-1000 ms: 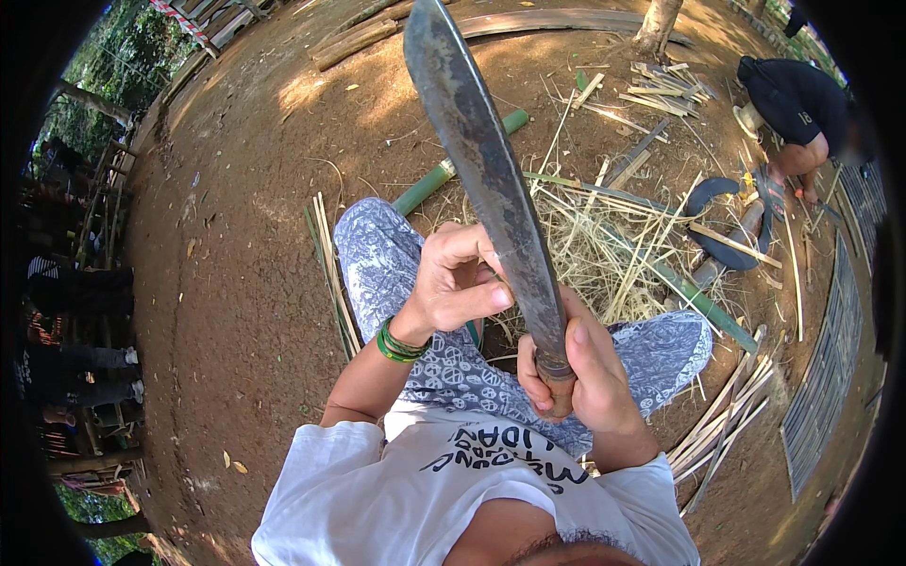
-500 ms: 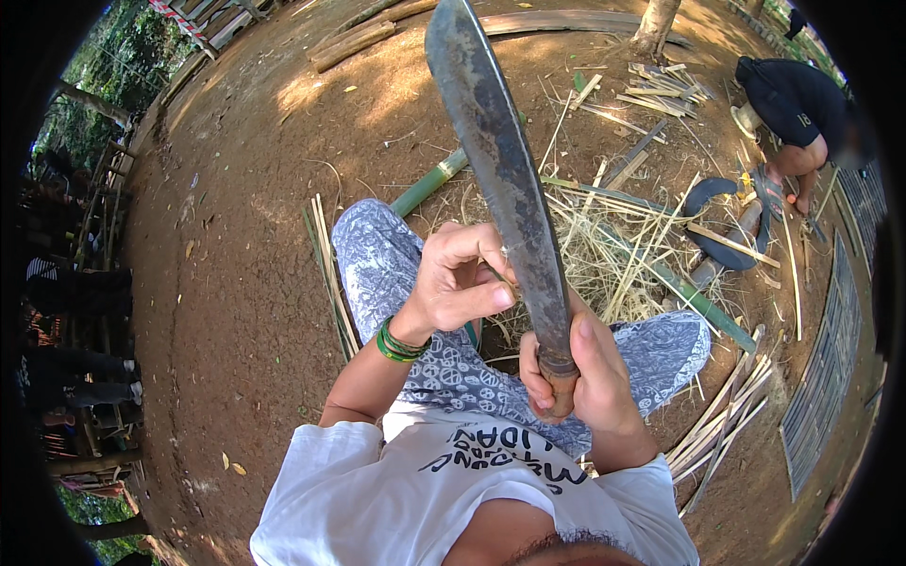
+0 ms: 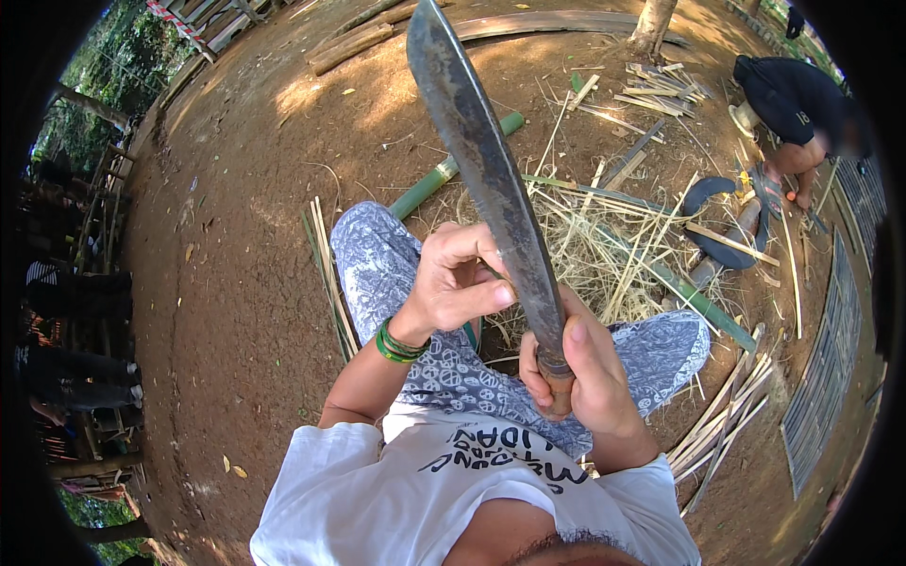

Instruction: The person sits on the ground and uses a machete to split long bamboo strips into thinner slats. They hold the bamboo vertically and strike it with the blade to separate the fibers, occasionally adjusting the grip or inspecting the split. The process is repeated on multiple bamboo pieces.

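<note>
machete (image 3: 488,170), one, in one right hand (image 3: 599,382)

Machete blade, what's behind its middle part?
A green bamboo pole on brown ground shows on both sides of the machete blade; the stretch directly behind is covered.

I see a machete (image 3: 494,179) held tilted: broad tip at the frame's top edge, brown wooden handle (image 3: 560,389) at lower centre. Blade: dark grey, mottled. A thin strip (image 3: 496,274), mostly hidden, sits beside the blade mid-frame.
</note>
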Action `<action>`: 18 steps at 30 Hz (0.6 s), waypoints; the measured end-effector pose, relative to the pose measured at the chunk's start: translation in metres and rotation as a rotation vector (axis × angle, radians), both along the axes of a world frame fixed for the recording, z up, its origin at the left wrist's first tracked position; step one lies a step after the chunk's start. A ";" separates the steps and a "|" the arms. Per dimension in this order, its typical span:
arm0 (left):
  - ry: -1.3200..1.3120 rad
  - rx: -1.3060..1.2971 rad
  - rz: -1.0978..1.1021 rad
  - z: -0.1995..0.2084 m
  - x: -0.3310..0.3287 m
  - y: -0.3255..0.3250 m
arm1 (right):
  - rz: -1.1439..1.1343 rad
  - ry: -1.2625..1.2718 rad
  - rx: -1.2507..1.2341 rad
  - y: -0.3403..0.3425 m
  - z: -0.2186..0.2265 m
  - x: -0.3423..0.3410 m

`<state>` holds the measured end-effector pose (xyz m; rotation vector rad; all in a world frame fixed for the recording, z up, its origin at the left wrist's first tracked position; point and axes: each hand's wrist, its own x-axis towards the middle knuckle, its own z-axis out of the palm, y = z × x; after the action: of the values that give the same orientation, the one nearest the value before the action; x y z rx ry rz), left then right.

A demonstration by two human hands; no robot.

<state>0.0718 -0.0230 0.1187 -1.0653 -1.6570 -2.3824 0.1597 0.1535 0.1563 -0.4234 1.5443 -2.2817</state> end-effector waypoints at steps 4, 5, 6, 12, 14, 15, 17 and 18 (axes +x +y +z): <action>0.039 -0.009 -0.001 -0.002 -0.003 0.002 | -0.048 0.005 0.067 0.001 0.003 0.003; 0.031 -0.006 -0.002 -0.001 -0.003 0.003 | -0.062 0.011 0.079 0.001 0.004 0.004; 0.022 -0.002 -0.004 -0.001 -0.002 0.005 | -0.075 0.017 0.092 0.001 0.004 0.004; 0.019 -0.065 -0.038 -0.002 -0.008 0.006 | -0.120 0.023 0.087 0.008 0.004 0.008; 0.016 -0.076 -0.064 -0.003 -0.010 0.007 | -0.125 0.018 0.090 0.010 0.008 0.008; 0.010 -0.076 -0.078 -0.004 -0.012 0.008 | -0.126 0.015 0.091 0.010 0.009 0.008; 0.040 -0.088 -0.102 -0.006 -0.016 0.008 | -0.108 0.010 0.109 0.015 0.006 0.006; 0.075 -0.101 -0.114 -0.008 -0.021 0.009 | -0.101 0.007 0.118 0.017 0.004 0.005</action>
<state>0.0512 -0.0145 0.1109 -1.2815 -1.7532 -2.3145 0.1651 0.1703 0.1605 -0.3290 1.7301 -2.2497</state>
